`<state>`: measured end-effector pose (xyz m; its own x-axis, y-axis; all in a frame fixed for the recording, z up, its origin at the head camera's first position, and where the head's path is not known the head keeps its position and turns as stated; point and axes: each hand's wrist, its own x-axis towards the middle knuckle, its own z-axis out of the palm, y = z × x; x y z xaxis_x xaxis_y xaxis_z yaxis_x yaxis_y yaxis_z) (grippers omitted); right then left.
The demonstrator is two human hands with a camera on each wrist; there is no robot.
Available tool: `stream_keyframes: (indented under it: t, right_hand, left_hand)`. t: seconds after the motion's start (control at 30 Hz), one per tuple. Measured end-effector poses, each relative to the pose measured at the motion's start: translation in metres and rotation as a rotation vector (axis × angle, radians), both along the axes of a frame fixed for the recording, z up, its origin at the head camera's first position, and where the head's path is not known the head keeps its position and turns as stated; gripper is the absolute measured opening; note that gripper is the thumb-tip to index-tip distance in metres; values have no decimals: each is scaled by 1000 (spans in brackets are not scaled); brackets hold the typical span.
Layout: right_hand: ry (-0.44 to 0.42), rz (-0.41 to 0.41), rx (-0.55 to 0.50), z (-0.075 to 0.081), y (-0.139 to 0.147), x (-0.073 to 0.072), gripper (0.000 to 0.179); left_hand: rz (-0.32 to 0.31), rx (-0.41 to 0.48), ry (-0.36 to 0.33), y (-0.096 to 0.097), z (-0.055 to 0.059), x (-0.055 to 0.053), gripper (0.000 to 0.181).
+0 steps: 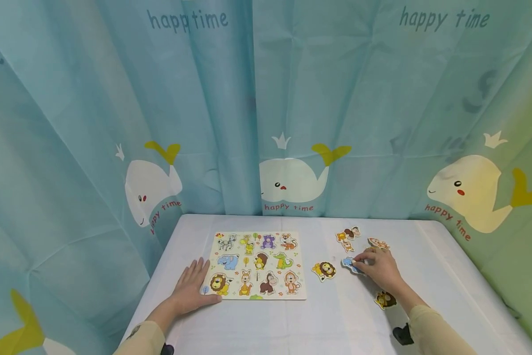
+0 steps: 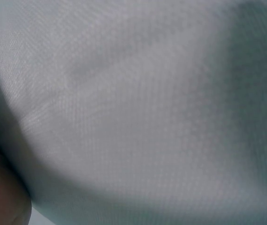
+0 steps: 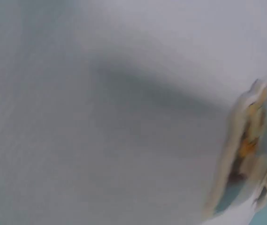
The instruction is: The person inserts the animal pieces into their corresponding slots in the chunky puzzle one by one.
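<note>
A flat animal puzzle board (image 1: 257, 277) lies on the white table. My left hand (image 1: 190, 291) rests at its lower left corner, fingers spread along the left edge and thumb on the front edge. To the right of the board, my right hand (image 1: 381, 267) pinches a blue elephant puzzle piece (image 1: 350, 265) between thumb and fingertips, at or just above the tabletop. A lion piece (image 1: 324, 270) lies between the board and that hand. Under the right forearm sits a hedgehog piece (image 1: 385, 300), blurred in the right wrist view. The left wrist view shows mostly pale cloth.
Beyond the right hand lie an orange-and-pink piece (image 1: 378, 243) and a small cluster of pieces (image 1: 347, 238), some overlapping. A blue curtain (image 1: 292, 108) with whale prints hangs behind the table (image 1: 266, 325) and along its sides.
</note>
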<state>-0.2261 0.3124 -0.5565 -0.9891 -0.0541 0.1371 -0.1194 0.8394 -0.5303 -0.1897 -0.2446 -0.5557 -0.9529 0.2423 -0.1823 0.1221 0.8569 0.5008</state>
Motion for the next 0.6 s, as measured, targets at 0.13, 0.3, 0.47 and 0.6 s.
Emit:
stream_keyframes:
  t: [0.13, 0.3, 0.47, 0.6]
  right_hand:
    - [89, 36, -39, 9, -10, -3, 8]
    - [132, 53, -79, 18, -29, -9, 8]
    - [137, 62, -102, 22, -52, -19, 6]
    - [134, 78, -110, 26, -73, -26, 5]
  left_hand:
    - [-1, -3, 2, 0, 1, 0, 122]
    - [-3, -3, 1, 1, 2, -1, 122]
    - [-1, 15, 15, 1, -1, -1, 121]
    - [4, 26, 34, 1, -4, 0, 121]
